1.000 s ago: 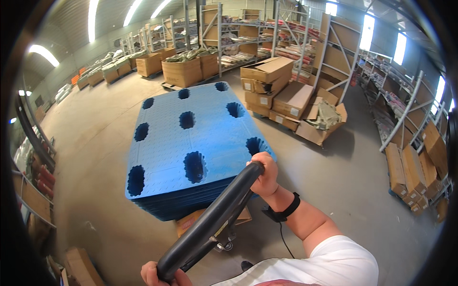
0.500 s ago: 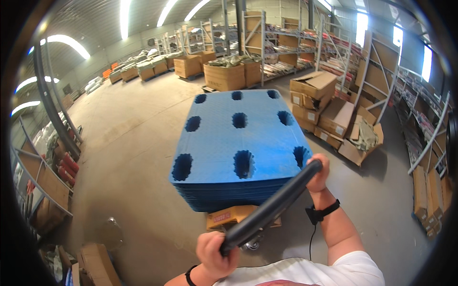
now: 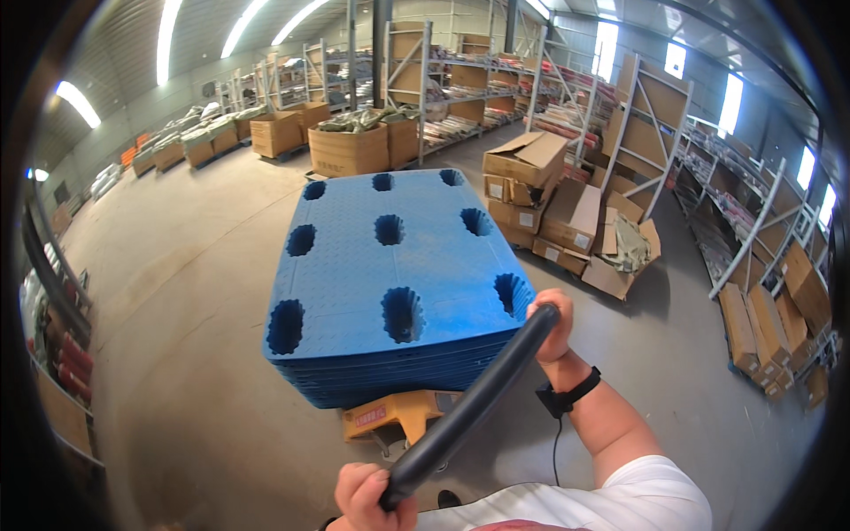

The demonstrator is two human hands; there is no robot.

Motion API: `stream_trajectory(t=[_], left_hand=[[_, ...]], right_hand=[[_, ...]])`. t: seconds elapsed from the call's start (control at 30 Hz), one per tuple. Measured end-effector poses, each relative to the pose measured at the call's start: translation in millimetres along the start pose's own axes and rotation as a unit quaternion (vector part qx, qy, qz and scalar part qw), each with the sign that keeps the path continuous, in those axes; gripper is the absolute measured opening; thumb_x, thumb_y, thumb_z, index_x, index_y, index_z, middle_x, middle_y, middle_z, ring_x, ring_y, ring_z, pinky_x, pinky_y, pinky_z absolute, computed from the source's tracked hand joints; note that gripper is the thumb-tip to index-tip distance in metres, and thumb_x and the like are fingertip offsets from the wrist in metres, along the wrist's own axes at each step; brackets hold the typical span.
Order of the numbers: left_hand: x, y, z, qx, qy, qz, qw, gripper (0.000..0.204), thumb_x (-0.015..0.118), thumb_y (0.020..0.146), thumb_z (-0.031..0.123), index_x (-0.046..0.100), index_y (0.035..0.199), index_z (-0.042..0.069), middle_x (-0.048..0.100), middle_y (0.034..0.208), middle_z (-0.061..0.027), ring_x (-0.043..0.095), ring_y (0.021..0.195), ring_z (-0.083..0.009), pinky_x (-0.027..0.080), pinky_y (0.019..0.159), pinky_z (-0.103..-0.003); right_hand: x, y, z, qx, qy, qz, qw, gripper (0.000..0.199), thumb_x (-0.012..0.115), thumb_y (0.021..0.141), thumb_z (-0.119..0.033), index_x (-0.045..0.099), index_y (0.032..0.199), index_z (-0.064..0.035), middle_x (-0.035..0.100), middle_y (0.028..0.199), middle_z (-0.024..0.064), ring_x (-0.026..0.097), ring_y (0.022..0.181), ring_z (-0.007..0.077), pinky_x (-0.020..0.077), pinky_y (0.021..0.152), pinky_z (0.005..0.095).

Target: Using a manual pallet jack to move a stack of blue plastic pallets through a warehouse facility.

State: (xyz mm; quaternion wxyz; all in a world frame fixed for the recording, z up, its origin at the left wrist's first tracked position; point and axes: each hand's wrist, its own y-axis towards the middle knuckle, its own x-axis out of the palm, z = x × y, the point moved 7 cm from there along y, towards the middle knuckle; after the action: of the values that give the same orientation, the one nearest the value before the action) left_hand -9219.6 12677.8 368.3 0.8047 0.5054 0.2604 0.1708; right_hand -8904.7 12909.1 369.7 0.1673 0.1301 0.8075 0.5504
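Note:
A black tubular handle (image 3: 469, 409) runs slantwise in front of me, its right end farther off than its left. My left hand (image 3: 370, 497) is closed round the near end, and my right hand (image 3: 552, 326) grips the far end. Beneath the handle shows the yellow body of a pallet truck (image 3: 400, 418). Ahead of it stands a stack of blue plastic pallets (image 3: 354, 265), the top one pierced by rows of dark, scalloped holes. The truck's forks are hidden under the stack. A black band with a cord sits on my right wrist.
Right of the pallets lie piled cardboard boxes (image 3: 540, 199), one open with greenish cloth (image 3: 627, 246). Large cartons (image 3: 347, 152) stand beyond the stack. Metal racks (image 3: 460, 88) line the back; another rack with long boxes (image 3: 753, 327) is at right. Concrete floor (image 3: 177, 265) stretches left.
The view has swung right, so the pallets, boxes and racks sit farther left in the picture. More of the yellow truck body shows. Both hands keep their hold on the handle.

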Motion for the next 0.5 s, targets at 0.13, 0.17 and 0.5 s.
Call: stream_trajectory(t=[0.13, 0.17, 0.5], left_hand=[[29, -41, -14, -0.109, -0.074, 0.065, 0.989, 0.071, 0.079, 0.079, 0.05, 0.048, 0.125, 0.005, 0.048, 0.107, -0.0144, 0.051, 0.089, -0.023, 0.049, 0.074, -0.034], [33, -55, -21, -0.128, -0.068, 0.093, 0.985, 0.079, 0.076, 0.075, 0.062, 0.049, 0.126, 0.008, 0.046, 0.108, -0.0133, 0.05, 0.092, -0.0228, 0.049, 0.076, -0.033], [33, -62, -52, -0.064, -0.021, 0.103, 0.992, 0.046, 0.077, 0.077, 0.027, 0.052, 0.113, 0.012, 0.05, 0.094, -0.0081, 0.052, 0.084, -0.0213, 0.051, 0.07, -0.031]], right_hand=[[-12, 4, 27, 0.003, 0.012, -0.004, 1.0, 0.03, 0.071, 0.08, 0.0, 0.051, 0.103, -0.0049, 0.059, 0.089, 0.0128, 0.06, 0.077, 0.0279, 0.0499, 0.071, 0.0365], [-14, 7, 26, -0.007, 0.009, -0.012, 1.0, 0.03, 0.07, 0.08, 0.001, 0.051, 0.103, -0.0046, 0.06, 0.087, 0.0136, 0.059, 0.076, 0.0289, 0.0498, 0.07, 0.0366], [-12, -7, 23, -0.017, -0.004, -0.008, 1.0, 0.026, 0.068, 0.082, 0.002, 0.052, 0.101, -0.0038, 0.06, 0.086, 0.0135, 0.06, 0.073, 0.029, 0.0493, 0.067, 0.0366]])
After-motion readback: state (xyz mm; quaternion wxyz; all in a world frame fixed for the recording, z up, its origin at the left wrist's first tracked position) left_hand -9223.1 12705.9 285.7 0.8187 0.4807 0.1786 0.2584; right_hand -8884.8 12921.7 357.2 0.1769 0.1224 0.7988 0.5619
